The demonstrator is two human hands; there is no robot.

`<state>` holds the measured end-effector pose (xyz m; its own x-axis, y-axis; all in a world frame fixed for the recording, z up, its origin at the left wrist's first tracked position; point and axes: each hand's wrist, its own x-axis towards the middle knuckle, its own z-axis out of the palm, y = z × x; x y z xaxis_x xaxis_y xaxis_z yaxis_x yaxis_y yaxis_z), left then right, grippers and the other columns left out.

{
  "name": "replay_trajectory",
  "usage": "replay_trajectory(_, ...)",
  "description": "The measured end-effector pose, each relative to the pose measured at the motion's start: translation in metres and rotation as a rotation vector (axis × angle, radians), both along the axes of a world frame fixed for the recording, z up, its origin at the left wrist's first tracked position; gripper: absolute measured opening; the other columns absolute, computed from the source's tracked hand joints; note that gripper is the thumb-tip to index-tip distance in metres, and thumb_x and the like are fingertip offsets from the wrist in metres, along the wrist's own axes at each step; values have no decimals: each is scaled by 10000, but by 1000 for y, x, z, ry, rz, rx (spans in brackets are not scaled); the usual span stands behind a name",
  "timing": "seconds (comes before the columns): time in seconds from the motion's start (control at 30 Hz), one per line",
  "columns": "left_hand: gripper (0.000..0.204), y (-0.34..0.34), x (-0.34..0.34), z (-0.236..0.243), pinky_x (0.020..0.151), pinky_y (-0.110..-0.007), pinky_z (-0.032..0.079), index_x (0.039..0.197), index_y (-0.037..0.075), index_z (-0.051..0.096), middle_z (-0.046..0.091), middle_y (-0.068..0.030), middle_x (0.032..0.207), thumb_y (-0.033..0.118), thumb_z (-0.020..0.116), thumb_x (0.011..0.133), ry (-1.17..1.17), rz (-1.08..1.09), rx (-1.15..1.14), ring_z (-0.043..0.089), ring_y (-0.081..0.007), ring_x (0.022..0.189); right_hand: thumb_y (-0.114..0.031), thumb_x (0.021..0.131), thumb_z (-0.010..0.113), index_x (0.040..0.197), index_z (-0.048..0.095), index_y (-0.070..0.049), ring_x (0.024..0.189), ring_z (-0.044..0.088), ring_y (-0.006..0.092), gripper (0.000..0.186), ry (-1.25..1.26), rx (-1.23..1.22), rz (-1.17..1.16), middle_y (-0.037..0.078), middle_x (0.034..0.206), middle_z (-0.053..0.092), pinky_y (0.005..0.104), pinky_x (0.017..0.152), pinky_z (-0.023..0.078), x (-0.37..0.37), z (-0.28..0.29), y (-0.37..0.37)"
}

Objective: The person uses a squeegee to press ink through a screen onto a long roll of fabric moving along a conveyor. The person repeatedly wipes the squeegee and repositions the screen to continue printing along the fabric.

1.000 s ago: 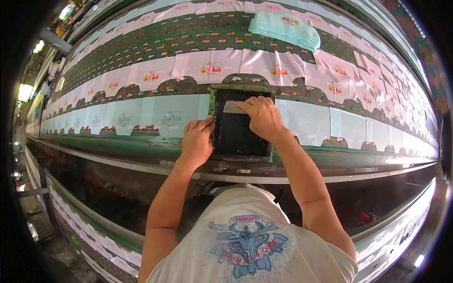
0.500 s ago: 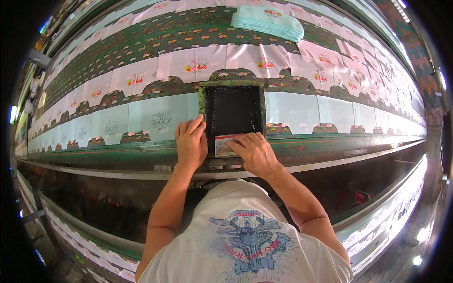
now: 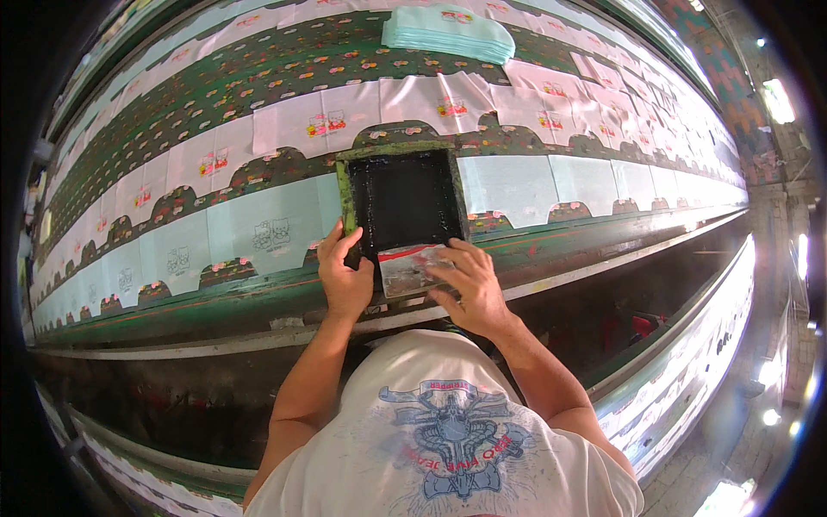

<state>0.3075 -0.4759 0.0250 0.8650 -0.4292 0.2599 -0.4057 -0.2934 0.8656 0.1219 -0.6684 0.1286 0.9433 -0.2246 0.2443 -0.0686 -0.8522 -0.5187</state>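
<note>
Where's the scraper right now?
In the head view, the scraper lies near the centre, at the near end of the green frame, between the left hand and right hand.

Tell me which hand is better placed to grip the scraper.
Right hand, probably: it is open and overlaps the right side of the scraper, while the left hand is at the lower left of the frame.

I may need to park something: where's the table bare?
Widest: the dark strip left of the teal stack, between pink rows. A narrow green edge fronts the blue cloths right of the frame. Crowded: the frame's near side, with left hand, scraper and right hand.
</note>
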Motion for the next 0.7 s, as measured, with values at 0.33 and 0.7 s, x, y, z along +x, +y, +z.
replay_trajectory(0.33, 430, -25, -9, 33, 1288, -520, 403, 1191, 57, 816, 634, -278, 1627, -90, 749, 792, 52, 18, -106, 615, -395, 1471, -84, 1006, 787, 1375, 768, 18, 1325, 705, 307, 383, -73, 647, -296, 210, 1443, 735, 406, 1084, 552, -52, -24, -42)
replay_trajectory(0.7, 430, -181, -105, 1, 1262, -496, 433, 1161, 65, 815, 646, -307, 1585, -107, 730, 777, -40, 20, -236, 614, -397, 1459, -16, 953, 781, 1307, 802, 20, 1346, 707, 343, 356, -154, 545, -343, 217, 1401, 771, 431, 1185, 506, -147, -36, -185)
